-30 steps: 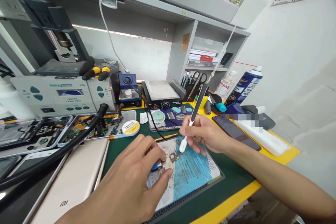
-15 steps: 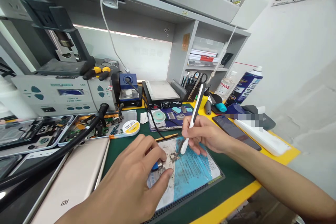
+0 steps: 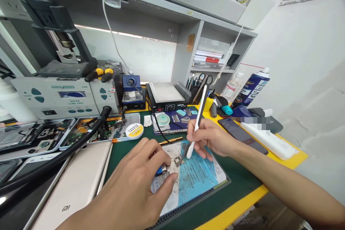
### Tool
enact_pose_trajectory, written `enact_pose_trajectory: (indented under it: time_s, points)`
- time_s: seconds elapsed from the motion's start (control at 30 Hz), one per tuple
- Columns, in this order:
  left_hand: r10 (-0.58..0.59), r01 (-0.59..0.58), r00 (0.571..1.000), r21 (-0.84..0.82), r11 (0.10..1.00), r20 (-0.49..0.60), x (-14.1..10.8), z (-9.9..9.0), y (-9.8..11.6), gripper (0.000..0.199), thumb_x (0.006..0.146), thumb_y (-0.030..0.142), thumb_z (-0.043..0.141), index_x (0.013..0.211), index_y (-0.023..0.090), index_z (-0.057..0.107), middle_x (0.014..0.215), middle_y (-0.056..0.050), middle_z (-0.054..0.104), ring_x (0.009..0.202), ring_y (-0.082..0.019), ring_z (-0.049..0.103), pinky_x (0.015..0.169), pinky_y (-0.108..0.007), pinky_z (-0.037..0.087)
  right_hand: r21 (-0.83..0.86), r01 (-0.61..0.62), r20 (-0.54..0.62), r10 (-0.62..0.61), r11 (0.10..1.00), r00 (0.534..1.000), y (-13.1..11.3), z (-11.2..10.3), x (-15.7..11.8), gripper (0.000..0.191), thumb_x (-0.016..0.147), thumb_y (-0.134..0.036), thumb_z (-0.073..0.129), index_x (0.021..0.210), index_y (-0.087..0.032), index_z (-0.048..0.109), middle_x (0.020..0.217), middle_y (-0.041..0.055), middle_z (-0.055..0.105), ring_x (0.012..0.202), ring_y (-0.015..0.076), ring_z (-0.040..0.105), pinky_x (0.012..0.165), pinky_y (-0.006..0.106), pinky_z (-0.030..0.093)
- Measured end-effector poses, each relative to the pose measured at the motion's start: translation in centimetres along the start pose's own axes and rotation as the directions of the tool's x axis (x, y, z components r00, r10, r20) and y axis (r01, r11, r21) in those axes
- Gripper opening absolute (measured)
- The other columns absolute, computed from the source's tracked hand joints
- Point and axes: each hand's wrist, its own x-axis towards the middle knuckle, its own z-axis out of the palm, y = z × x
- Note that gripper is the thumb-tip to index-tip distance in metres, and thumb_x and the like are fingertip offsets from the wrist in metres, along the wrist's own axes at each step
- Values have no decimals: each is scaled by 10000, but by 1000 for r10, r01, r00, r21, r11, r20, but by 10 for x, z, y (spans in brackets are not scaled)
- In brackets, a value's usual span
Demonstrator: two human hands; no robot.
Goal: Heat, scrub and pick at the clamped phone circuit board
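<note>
My right hand (image 3: pixel 208 138) grips a white-and-black brush (image 3: pixel 198 118) like a pen, its handle pointing up. The dark bristles are beside the right edge of a small circuit board (image 3: pixel 178 161); I cannot tell whether they touch it. The board lies on a stained white-and-blue work pad (image 3: pixel 198 172). My left hand (image 3: pixel 142 176) is bent over the pad's left side, thumb and fingers curled around a small piece with a blue part (image 3: pixel 160 170). Most of that piece is hidden under the fingers.
A gold phone back (image 3: pixel 72 183) and a black hose (image 3: pixel 67 152) are on the left. Behind the pad are a thin tool (image 3: pixel 171 141), a solder spool (image 3: pixel 162 119) and a heating plate (image 3: pixel 165 93). A dark phone (image 3: pixel 242 136) lies right, near a spray can (image 3: pixel 250 88).
The brush has turned and tilted slightly in my right hand. Its upper end is further left and its head slightly right, away from the board. My left hand stays in place.
</note>
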Motion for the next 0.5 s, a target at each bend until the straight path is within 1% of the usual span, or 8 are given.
enact_pose_trajectory:
  time_s: [0.1, 0.27, 0.5]
  points:
    - [0, 0, 1000, 2, 1000, -2, -1, 0, 0, 77, 1003, 270, 522, 1011, 221, 581, 1011, -55, 568, 898, -224, 565, 735, -357, 475, 21, 4, -9, -4, 1000, 1000, 1, 0, 0, 184, 711, -223, 744, 675, -178, 570, 472, -21, 630, 298, 129, 546, 218, 168, 403]
    - [-4, 4, 1000, -4, 1000, 5, -2, 0, 0, 77, 1000, 269, 527, 1007, 220, 585, 1011, -54, 568, 906, -226, 561, 747, -359, 471, 7, 12, 26, -12, 1000, 1000, 1, 0, -1, 188, 713, -223, 760, 690, -169, 582, 492, -12, 649, 313, 123, 560, 232, 154, 410]
    - [-16, 16, 1000, -18, 1000, -8, -1, 1, 0, 79, 1004, 273, 529, 1019, 224, 589, 1018, -47, 562, 920, -227, 558, 756, -359, 467, 6, 14, -10, -14, 1000, 1000, 2, -1, 0, 182, 700, -227, 749, 673, -173, 577, 460, -22, 627, 289, 128, 537, 216, 171, 404]
